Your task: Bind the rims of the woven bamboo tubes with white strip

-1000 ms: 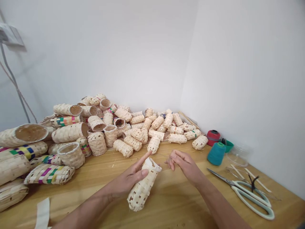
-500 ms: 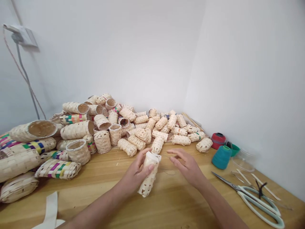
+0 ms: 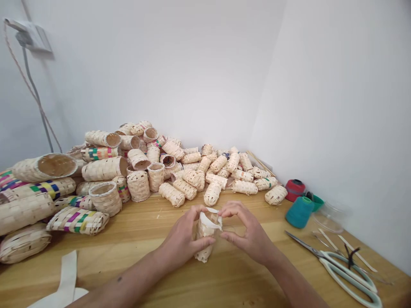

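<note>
A small pale woven basket (image 3: 204, 231), shaped like a tube, stands slightly tilted above the table with its mouth up. White strip material (image 3: 208, 222) lines its rim. My left hand (image 3: 184, 235) is closed around the basket's left side, thumb across the front. On the other side, my right hand (image 3: 247, 231) has its fingertips at the rim and its thumb lower down, near the basket's right edge. Whether a thread or needle is also in the right fingers is too fine to make out.
Many woven baskets (image 3: 105, 169) lie heaped along the wall, some with coloured strips. At right are scissors (image 3: 340, 269), a teal thread cone (image 3: 299, 212), a red thread cone (image 3: 294, 189) and a clear container (image 3: 329, 216). A white strip (image 3: 68, 271) lies front left.
The basket has turned more upright, with its mouth opened toward me. My right hand has come left from beside it to touch the rim. The view has shifted slightly.
</note>
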The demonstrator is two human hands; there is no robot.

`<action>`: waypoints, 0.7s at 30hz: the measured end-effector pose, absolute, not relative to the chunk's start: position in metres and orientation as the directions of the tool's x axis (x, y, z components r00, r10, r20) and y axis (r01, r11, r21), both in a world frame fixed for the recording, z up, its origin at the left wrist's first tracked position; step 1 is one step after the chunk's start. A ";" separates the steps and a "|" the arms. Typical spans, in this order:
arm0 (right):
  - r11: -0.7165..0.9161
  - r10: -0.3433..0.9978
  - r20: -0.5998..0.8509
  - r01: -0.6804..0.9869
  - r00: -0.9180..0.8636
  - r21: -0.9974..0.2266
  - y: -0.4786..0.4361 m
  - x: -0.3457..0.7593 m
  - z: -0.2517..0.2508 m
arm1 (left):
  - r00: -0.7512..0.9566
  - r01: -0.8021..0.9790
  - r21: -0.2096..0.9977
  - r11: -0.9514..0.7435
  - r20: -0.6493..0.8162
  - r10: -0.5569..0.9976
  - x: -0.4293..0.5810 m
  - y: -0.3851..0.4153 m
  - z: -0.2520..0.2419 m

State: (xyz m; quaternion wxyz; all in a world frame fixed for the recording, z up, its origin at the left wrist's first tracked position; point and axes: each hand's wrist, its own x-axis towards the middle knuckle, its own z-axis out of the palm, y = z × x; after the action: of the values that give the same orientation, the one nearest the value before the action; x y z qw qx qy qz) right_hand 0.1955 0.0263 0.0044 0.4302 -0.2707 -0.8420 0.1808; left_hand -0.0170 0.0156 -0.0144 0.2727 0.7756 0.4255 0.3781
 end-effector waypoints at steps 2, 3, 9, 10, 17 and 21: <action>0.782 0.616 0.620 0.283 -0.485 -0.556 0.026 0.196 0.005 | 0.397 0.386 0.787 -0.482 0.330 0.856 -0.019 0.015 -0.010; 0.779 0.618 0.617 0.276 -0.487 -0.563 0.025 0.196 0.005 | 0.425 0.361 0.798 -0.482 0.319 0.847 -0.020 0.015 -0.008; 0.779 0.619 0.607 0.287 -0.499 -0.558 0.028 0.193 0.001 | 0.486 0.384 0.779 -0.496 0.286 0.826 -0.021 0.013 -0.008; 0.788 0.607 0.616 0.281 -0.502 -0.548 0.029 0.192 0.000 | 0.487 0.386 0.772 -0.505 0.294 0.822 -0.022 0.014 -0.009; 0.826 0.553 0.649 0.241 -0.522 -0.510 0.029 0.188 0.001 | 0.512 0.319 0.692 -0.647 0.448 0.732 -0.024 0.018 -0.007; 0.824 0.559 0.656 0.250 -0.507 -0.509 0.031 0.188 0.000 | 0.499 0.250 0.715 -0.653 0.482 0.720 -0.021 0.016 -0.001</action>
State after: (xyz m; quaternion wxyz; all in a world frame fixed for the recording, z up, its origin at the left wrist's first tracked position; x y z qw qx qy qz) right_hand 0.1880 0.0307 0.0000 0.4356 -0.2380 -0.8498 0.1772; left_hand -0.0212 0.0161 -0.0011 0.2917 0.8151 0.2976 0.4025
